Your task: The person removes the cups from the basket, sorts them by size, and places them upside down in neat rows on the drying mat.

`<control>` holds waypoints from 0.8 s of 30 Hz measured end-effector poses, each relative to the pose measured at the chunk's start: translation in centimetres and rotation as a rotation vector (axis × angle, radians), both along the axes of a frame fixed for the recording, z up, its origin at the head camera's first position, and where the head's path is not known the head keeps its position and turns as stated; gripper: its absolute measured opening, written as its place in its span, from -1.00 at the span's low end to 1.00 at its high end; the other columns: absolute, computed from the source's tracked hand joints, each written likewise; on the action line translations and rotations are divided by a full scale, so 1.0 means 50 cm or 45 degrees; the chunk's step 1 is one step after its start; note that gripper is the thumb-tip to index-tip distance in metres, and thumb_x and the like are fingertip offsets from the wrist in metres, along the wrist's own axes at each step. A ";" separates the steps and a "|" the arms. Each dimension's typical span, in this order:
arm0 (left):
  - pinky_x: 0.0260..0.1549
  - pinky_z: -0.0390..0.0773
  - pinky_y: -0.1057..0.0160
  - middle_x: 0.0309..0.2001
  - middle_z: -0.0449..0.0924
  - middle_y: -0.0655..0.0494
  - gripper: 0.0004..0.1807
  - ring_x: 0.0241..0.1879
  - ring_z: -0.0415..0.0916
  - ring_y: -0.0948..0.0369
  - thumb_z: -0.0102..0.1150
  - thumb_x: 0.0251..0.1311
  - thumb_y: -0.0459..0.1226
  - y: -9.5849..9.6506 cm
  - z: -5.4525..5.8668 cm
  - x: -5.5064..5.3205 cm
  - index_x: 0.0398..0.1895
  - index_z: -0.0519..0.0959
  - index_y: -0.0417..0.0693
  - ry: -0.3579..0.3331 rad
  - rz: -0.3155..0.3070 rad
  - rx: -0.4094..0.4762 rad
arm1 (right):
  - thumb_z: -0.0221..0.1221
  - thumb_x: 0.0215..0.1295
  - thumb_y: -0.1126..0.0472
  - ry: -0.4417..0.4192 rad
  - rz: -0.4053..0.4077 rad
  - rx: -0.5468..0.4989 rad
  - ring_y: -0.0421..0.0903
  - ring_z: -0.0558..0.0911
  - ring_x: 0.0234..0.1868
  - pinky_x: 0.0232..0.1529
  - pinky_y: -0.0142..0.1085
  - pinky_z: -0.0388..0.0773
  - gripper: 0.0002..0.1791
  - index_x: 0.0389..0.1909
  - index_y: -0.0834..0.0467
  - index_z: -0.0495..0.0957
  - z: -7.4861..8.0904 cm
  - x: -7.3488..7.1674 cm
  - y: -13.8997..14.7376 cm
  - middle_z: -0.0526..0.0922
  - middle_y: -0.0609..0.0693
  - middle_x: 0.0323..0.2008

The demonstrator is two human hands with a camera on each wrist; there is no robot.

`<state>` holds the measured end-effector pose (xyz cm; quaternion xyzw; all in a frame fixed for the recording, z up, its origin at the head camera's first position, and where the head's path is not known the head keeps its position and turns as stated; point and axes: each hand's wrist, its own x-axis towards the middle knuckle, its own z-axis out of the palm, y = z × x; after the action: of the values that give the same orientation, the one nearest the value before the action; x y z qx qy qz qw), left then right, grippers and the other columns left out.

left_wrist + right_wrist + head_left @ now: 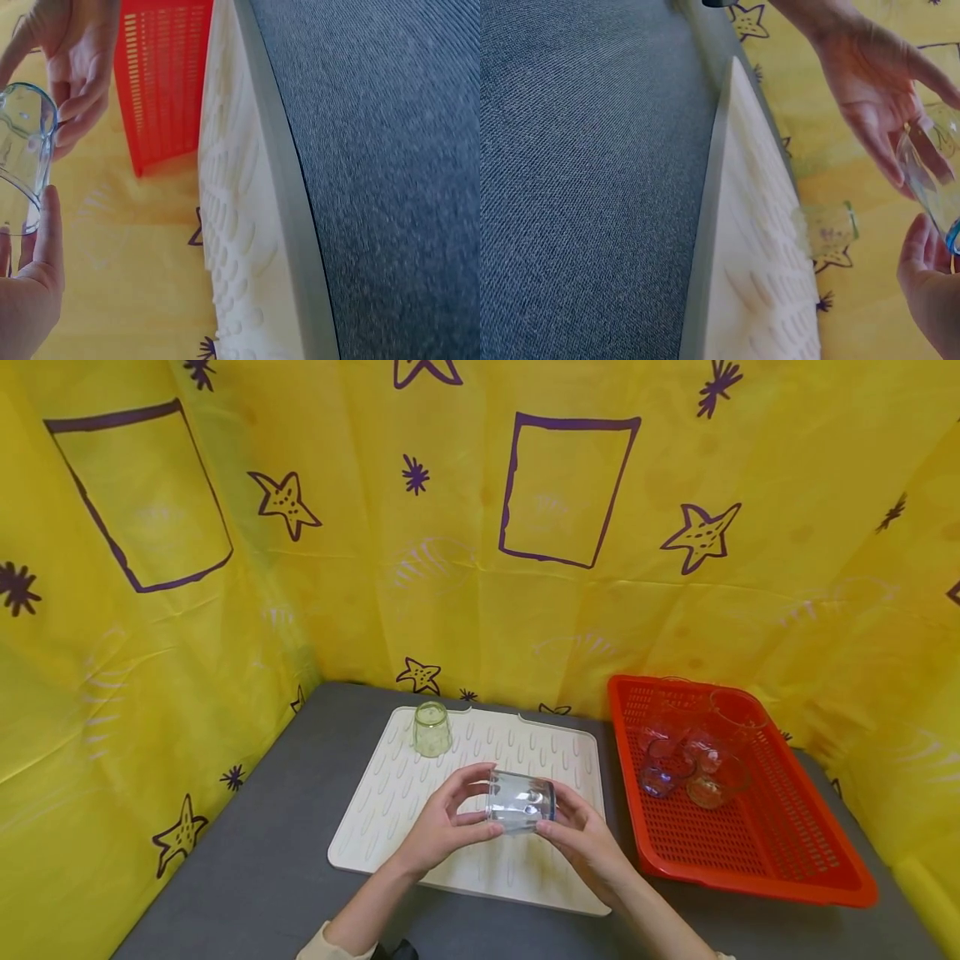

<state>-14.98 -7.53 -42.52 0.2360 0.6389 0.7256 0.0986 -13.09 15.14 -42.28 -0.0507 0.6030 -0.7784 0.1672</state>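
Yellow cloth [450, 627] printed with purple starfish hangs behind the grey table [277, 827]. On my right sits a red plastic basket [697, 847] with several glasses [708, 789] in its far half; beside it lies a white ribbed draining mat [397, 810], partly hidden by the hands. The left hand [442, 831] pinches the rim of a blue-based clear tumbler [521, 802], the right hand [588, 839] its base, holding it sideways above the mat. A green tumbler [431, 733] stands at the mat's far left corner.

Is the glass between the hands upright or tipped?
Tipped: in the head view, the glass lies sideways, one end by the left hand, its blue-edged end by the right hand.
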 end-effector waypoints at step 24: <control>0.16 0.06 -0.21 0.33 -0.02 -0.24 0.03 0.31 -0.09 -0.15 0.31 -0.04 0.06 -0.211 -0.058 -0.021 0.37 -0.02 -0.20 -0.141 0.753 -0.929 | 0.39 -0.12 -0.06 0.168 -0.387 0.709 -0.01 0.37 0.08 0.02 -0.06 0.39 -0.26 0.16 0.00 0.38 0.000 -0.137 -0.069 0.44 -0.01 0.05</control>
<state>-16.05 -18.08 -45.42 -0.0451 0.8856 0.4622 -0.0019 -19.93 11.71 -42.29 0.0373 0.8029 -0.5947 0.0172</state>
